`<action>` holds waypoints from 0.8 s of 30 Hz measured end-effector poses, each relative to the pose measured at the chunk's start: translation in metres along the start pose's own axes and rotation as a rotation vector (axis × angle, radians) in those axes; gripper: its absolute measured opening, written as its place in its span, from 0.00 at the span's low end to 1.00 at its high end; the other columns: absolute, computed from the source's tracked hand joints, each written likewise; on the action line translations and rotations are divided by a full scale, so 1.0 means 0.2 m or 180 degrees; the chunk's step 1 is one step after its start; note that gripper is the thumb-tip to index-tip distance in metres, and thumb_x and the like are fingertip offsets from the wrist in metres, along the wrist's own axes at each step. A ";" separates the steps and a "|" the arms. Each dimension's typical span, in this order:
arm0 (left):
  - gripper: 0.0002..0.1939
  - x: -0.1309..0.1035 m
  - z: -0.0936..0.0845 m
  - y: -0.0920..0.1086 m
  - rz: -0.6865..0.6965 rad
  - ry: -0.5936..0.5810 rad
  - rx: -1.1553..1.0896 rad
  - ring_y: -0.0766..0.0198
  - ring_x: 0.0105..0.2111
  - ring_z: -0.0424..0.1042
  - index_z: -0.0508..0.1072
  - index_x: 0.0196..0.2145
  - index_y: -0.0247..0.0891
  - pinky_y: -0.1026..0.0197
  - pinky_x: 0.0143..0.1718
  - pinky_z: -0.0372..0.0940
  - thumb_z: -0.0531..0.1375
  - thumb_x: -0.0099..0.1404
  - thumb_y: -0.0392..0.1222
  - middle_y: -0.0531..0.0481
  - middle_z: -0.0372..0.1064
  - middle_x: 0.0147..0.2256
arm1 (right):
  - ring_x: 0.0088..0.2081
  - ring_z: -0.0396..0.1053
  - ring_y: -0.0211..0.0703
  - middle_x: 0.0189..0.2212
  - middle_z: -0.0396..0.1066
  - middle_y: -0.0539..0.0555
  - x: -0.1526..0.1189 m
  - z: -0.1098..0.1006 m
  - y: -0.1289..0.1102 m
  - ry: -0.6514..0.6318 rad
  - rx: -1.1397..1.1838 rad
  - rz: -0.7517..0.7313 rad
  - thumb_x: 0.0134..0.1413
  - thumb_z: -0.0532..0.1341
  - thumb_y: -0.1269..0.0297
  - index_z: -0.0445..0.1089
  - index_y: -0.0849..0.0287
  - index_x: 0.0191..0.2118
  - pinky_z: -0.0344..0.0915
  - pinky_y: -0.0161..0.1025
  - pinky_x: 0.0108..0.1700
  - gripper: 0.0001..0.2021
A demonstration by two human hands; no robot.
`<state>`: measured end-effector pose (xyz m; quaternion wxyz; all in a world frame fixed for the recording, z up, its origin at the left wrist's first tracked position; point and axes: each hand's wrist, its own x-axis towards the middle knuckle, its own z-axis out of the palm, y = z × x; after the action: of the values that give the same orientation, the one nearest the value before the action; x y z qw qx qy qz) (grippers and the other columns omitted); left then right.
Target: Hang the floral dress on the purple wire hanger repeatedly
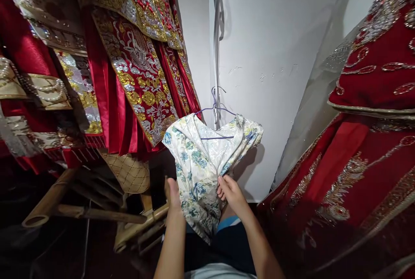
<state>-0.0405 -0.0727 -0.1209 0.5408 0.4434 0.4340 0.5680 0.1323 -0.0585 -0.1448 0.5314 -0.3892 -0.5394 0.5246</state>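
A short-sleeved blouse point(194, 171), white with blue, green and yellow flowers, hangs in front of me on a thin purple wire hanger point(214, 105). Its V-shaped collar falls open, showing a pale inner back. My right hand point(229, 192) is closed in a pinch on the front edge of the blouse, just below the neckline. At the blouse's left side, my left hand point(174, 194) is open with its thumb stretched upward, the palm against or close beside the cloth. The blouse hides part of its fingers.
A pale vertical rail point(216, 33) runs down the white wall point(266, 41) behind the hanger. Red costumes with gold and silver embroidery point(142, 71) hang at left, above bamboo poles point(100, 213). Another beaded red dress point(353, 166) stands at right.
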 end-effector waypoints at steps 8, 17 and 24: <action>0.36 -0.05 -0.01 0.08 -0.0288 0.0273 -0.0347 0.40 0.53 0.72 0.72 0.55 0.42 0.43 0.52 0.70 0.71 0.47 0.49 0.39 0.76 0.49 | 0.24 0.63 0.40 0.22 0.66 0.48 -0.01 0.04 -0.06 -0.0338 -0.0100 -0.0104 0.58 0.58 0.46 0.64 0.55 0.28 0.60 0.36 0.27 0.18; 0.21 0.06 0.00 -0.06 0.0316 0.1029 0.0673 0.42 0.56 0.69 0.72 0.47 0.41 0.44 0.58 0.63 0.64 0.57 0.50 0.39 0.72 0.51 | 0.19 0.57 0.38 0.14 0.60 0.46 -0.04 0.00 -0.08 0.0105 -0.0423 0.0237 0.52 0.57 0.57 0.57 0.54 0.18 0.53 0.36 0.25 0.16; 0.15 0.01 0.10 -0.11 0.1828 0.1790 0.1932 0.52 0.53 0.67 0.65 0.48 0.45 0.51 0.57 0.62 0.58 0.65 0.48 0.42 0.66 0.50 | 0.18 0.55 0.39 0.13 0.59 0.46 -0.05 0.02 -0.09 0.0048 -0.0220 0.0166 0.52 0.59 0.53 0.60 0.53 0.20 0.51 0.37 0.24 0.15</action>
<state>-0.0165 -0.0696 -0.1373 0.0715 0.5120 0.5689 0.6396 0.1328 -0.0710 -0.1289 0.5078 -0.4251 -0.5429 0.5164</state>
